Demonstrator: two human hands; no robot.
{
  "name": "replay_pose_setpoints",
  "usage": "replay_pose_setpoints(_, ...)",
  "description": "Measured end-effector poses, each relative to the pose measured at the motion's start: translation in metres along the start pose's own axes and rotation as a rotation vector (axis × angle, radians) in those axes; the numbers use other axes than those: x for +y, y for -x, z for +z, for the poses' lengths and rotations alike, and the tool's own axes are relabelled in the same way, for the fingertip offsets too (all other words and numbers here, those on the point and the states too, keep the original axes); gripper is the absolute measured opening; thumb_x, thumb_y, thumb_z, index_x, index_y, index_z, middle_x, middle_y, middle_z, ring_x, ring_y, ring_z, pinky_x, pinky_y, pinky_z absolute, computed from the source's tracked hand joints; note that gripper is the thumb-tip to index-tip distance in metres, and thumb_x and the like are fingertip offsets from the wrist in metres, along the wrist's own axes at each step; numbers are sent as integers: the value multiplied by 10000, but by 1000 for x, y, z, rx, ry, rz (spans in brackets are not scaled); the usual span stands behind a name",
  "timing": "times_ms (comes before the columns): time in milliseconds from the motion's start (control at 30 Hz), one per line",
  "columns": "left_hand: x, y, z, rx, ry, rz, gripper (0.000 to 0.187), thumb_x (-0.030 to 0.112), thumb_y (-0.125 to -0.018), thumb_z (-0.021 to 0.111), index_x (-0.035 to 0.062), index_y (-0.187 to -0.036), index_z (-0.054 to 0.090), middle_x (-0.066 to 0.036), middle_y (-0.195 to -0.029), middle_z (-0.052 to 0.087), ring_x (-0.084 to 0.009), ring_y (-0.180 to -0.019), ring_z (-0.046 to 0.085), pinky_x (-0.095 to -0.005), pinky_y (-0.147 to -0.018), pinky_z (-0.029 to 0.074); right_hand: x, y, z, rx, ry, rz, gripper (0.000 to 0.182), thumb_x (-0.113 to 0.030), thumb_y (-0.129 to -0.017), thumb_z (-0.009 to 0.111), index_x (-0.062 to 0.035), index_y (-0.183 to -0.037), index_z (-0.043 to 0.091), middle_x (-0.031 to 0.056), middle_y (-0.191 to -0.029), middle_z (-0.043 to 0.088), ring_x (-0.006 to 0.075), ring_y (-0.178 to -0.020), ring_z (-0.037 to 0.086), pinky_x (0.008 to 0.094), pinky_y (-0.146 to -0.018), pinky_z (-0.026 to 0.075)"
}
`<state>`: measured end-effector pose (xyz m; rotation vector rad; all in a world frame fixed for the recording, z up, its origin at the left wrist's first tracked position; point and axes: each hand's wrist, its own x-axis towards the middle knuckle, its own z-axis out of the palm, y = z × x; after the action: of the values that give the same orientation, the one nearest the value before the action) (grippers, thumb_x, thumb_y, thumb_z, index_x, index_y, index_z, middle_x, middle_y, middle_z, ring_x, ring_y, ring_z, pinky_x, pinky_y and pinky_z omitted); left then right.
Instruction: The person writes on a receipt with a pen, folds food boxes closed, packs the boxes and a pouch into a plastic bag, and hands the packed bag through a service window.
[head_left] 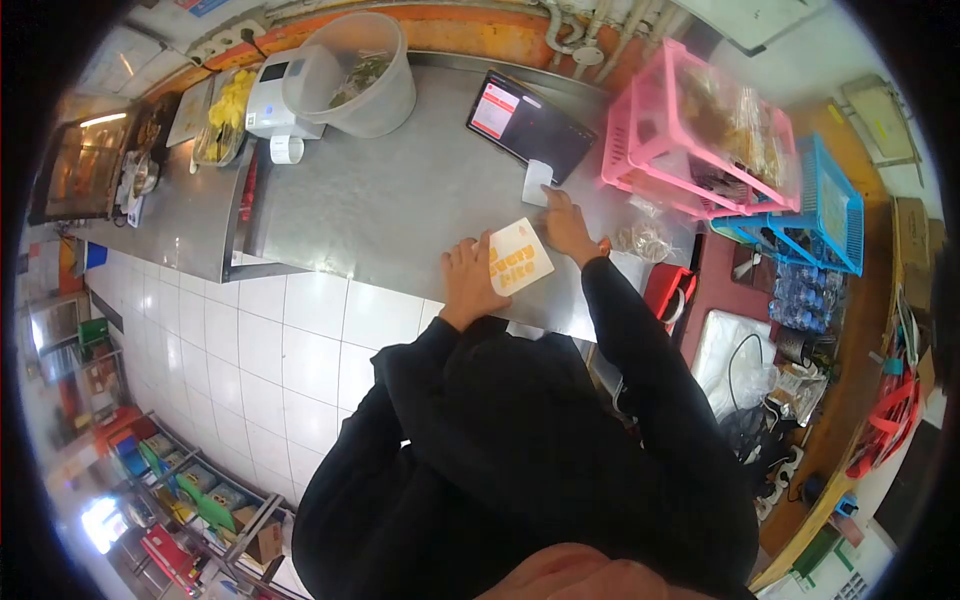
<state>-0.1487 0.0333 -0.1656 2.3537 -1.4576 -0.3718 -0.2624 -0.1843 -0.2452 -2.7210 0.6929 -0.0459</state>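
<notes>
My left hand (470, 278) lies over the left side of a white box with orange lettering (522, 257), near the front edge of the steel counter, its fingers spread on it. To the right and a little higher, my right hand (567, 225) touches the lower right part of a small white paper slip (537, 184) with its fingertips. The slip lies just below a tablet (530, 125) with a lit screen. Whether the right fingers pinch the slip or only press on it is too small to tell.
On the steel counter (380, 190) stand a label printer (285, 95) and a clear plastic tub (375, 110) at the upper left. A pink rack (690, 140) and a blue basket (835, 205) stand on the right. Clear plastic wrap (645, 240) lies beside my right wrist.
</notes>
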Motion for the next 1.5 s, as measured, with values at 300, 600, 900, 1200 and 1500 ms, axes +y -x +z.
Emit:
replay_pose_setpoints(300, -22, -1, 8, 518, 406, 48, 774, 373, -780, 734, 51, -1402, 404, -184, -1257, 492, -360, -1183, 441, -518, -972, 312, -69, 11, -76, -43, -1891, 147, 682, -268, -877, 660, -67, -1465, 380, 81, -1553, 304, 235, -1384, 334, 460, -1054, 372)
replay_pose_setpoints(600, 10, 25, 25, 382, 146, 109, 319, 253, -870, 644, 147, -1171, 660, -54, -1255, 557, -250, -1124, 505, -453, -941, 330, -112, 143, -48, -294, -2220, 499, 746, -317, -919, 632, -98, -1520, 248, 56, -1549, 291, 217, -1365, 336, 447, -1065, 368)
replay_pose_setpoints(900, -8, 19, 36, 290, 106, 163, 527, 425, -752, 759, 213, -1223, 653, -21, -1394, 501, -291, -1352, 400, -665, -1051, 223, 44, 267, -69, 681, -906, 928, 132, -141, -965, 569, -12, -992, 566, 126, -850, 677, 172, -606, 654, 261, -484, 509)
replay_pose_setpoints(1200, -14, 20, 33, 236, 143, 190, 863, 478, -635, 831, 85, -1341, 526, -40, -1450, 477, -269, -1383, 386, -613, -1074, 233, 138, 319, -40, 426, -1502, 1344, 319, -198, -934, 604, 14, -1141, 486, 172, -926, 662, 241, -640, 661, 287, -521, 536)
replay_pose_setpoints(1500, -16, 17, 33, 257, 151, 190, 836, 466, -630, 837, 64, -1305, 552, -48, -1434, 493, -271, -1366, 404, -572, -1060, 256, 52, 365, -59, 485, -1096, 1289, 275, -291, -873, 724, -35, -885, 624, 53, -612, 592, 126, -441, 518, 255, -394, 401)
